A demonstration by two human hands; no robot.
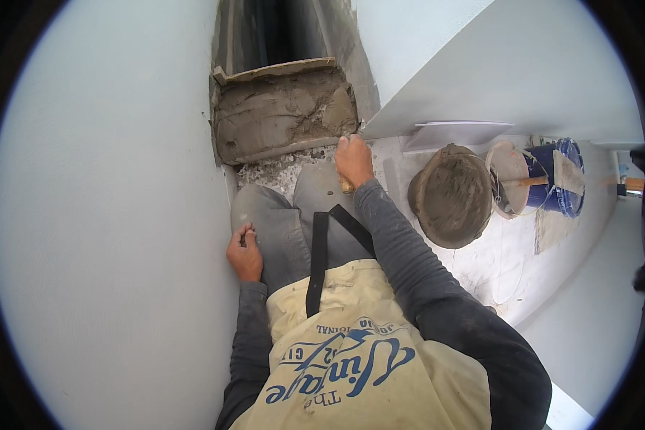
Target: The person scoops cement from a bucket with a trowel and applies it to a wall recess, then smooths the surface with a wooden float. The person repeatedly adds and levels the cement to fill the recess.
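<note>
My right hand [355, 161] is closed around a trowel [347, 187], its wooden handle end showing below my fist. The blade lies against the right end of a band of wet grey mortar [276, 111] and is smeared with the same mortar, so its outline is hard to make out. This mortar fills a low step between two walls, with a thin board [279, 69] along its far upper edge. My left hand [245, 252] rests beside my left thigh, close to the left wall, fingers curled in with nothing visible in them.
To the right stands a mortar-filled tub [453, 197]. Beyond it are a pale bucket [507, 179] with a wooden-handled tool across it and a dark blue bucket [570, 179]. A white panel [455, 135] leans at the right wall. Behind the step is a dark opening [276, 29].
</note>
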